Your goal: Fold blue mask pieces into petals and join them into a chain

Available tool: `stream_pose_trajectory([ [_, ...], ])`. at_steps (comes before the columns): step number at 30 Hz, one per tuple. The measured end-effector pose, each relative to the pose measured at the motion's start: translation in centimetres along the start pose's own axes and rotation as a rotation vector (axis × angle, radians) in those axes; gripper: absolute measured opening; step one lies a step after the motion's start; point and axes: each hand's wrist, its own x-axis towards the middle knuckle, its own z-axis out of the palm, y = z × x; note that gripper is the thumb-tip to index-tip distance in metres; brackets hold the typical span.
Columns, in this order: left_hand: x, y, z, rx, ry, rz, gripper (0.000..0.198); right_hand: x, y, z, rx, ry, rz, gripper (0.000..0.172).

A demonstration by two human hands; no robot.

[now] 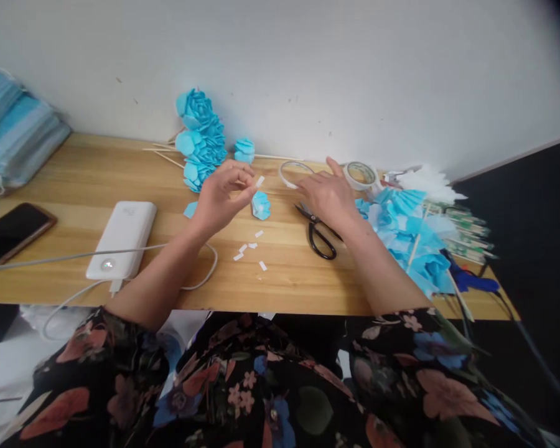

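My left hand (228,194) is closed in a pinch on a small white strip (260,181), which looks like a piece of tape. Just below its fingertips, a small blue paper flower (261,206) sits on the table. My right hand (327,194) has its fingertips together at the near edge of a thin white roll of tape (284,167), with one finger raised. Black-handled scissors (321,241) lie partly under the right wrist. Several small white strips (252,246) are scattered on the wood between my forearms.
Blue paper flowers (200,140) on sticks stand at the back; one stemmed flower (244,150) lies beside them. A wider tape roll (360,175), crumpled blue paper (401,230) and a blue tool (473,280) are right. Left are a power bank (124,239), cable and phone (16,233).
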Motion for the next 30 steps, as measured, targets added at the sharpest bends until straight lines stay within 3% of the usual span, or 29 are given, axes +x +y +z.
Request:
stream_pose_trajectory([
  [4,-0.1,-0.3,0.0,0.033,-0.093,-0.039,0.019,0.1,-0.7,-0.2,0.129,0.025,0.074,0.033],
  [9,-0.4,0.3,0.2,0.12,-0.15,-0.029,0.018,1.3,-4.4,-2.7,0.404,0.123,-0.062,0.024],
  [13,-0.4,0.2,0.2,0.142,-0.156,-0.024,0.015,1.8,-5.1,-3.2,0.438,0.148,-0.11,0.019],
  [20,-0.4,-0.1,0.3,0.085,-0.112,-0.063,0.016,1.9,-5.7,-2.6,0.414,0.167,-0.027,0.01],
  [22,-0.2,-0.9,0.3,-0.017,-0.028,-0.134,0.015,2.0,-5.7,-2.4,0.431,0.233,0.012,0.01],
  [25,0.2,-2.7,0.1,-0.107,0.113,-0.267,0.032,2.3,-5.0,-1.4,0.547,0.345,0.158,0.01],
  [27,0.4,-3.9,0.1,-0.034,0.103,-0.329,0.037,2.4,-4.2,-0.2,0.705,0.364,0.295,0.01],
  [30,0.4,-5.2,0.5,0.222,-0.037,-0.364,0.038,2.2,-3.3,1.7,0.895,0.307,0.414,0.011],
])
